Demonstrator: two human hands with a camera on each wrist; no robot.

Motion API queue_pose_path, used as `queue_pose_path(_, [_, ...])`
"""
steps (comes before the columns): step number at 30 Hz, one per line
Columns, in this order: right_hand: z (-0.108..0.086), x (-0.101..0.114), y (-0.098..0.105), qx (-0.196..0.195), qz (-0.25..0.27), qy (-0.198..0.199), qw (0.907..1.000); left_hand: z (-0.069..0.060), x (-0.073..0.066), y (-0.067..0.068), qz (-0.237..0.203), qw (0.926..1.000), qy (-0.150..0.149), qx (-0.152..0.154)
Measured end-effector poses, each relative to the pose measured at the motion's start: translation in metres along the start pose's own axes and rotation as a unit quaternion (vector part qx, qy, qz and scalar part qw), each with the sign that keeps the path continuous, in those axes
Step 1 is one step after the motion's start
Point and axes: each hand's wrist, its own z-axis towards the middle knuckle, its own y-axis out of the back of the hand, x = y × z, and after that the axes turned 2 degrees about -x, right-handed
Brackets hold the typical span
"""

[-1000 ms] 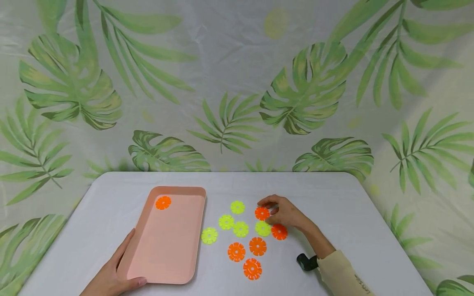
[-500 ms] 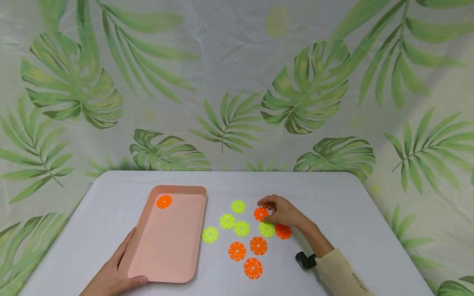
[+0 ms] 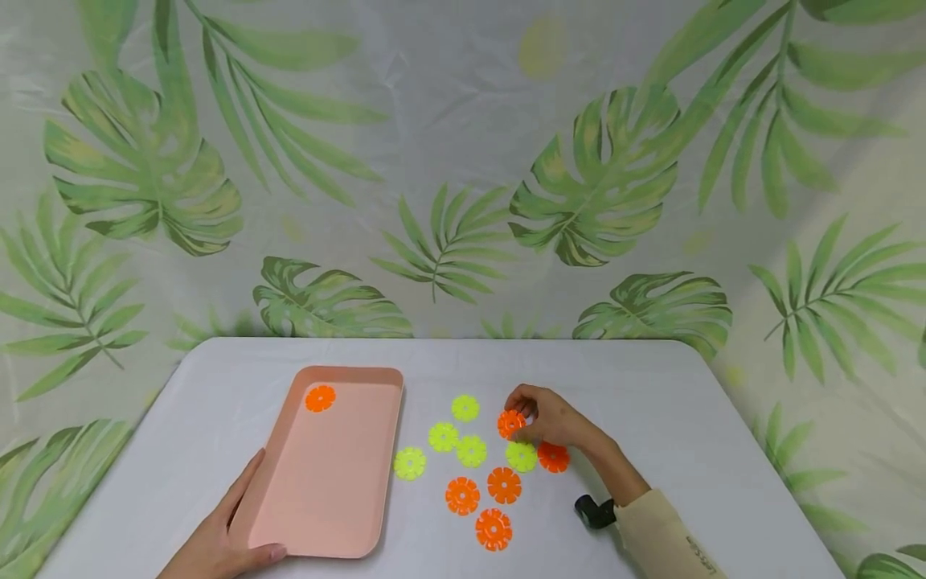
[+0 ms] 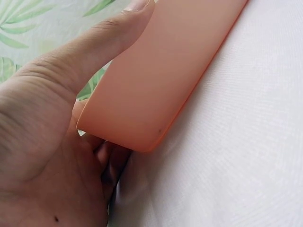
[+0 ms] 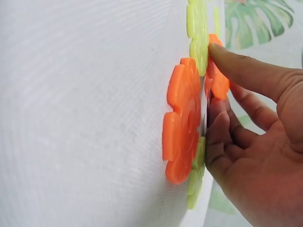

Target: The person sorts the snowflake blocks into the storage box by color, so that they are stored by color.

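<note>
The left hand [image 3: 217,537] grips the near left corner of a pink tray [image 3: 318,474], its thumb along the near rim; the left wrist view shows the hand [image 4: 52,118] around the tray's corner [image 4: 142,94]. An orange notched disc [image 3: 321,398] lies in the tray's far left part. The right hand [image 3: 560,418] pinches an orange disc [image 3: 510,423] between thumb and fingers, just beyond a yellow-green disc [image 3: 521,457]. In the right wrist view the hand [image 5: 260,123] has its thumb on that orange disc [image 5: 219,80]; another orange disc [image 5: 182,123] lies nearer.
Several yellow-green discs [image 3: 472,451] lie between tray and right hand. Nearer the front are orange discs [image 3: 504,485], and one more [image 3: 553,457] sits below the right wrist. A black device [image 3: 595,511] is at the right forearm. A leaf-patterned cloth [image 3: 448,161] hangs behind the table.
The right hand's fingers have drawn in around the orange disc. The yellow-green disc and the orange disc beside it shifted slightly right. The left hand stays on the tray.
</note>
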Motion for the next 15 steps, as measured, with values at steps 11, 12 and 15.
queue_pose_path(11, [0.0051, 0.0044, -0.0023, -0.034, 0.022, -0.015, 0.999, -0.0015, -0.0019, 0.0015, -0.007, 0.9999, 0.002, -0.007])
queue_pose_path(12, [0.0057, 0.0046, -0.0026, -0.034, 0.028, -0.016, 0.9989, -0.0017, -0.0021, 0.0014, -0.007, 0.9999, -0.001, -0.008])
queue_pose_path(15, [0.0069, 0.0056, -0.0036, -0.037, 0.048, -0.012, 0.9981, -0.0028, -0.0023, 0.001, -0.01, 0.9999, -0.006, -0.008])
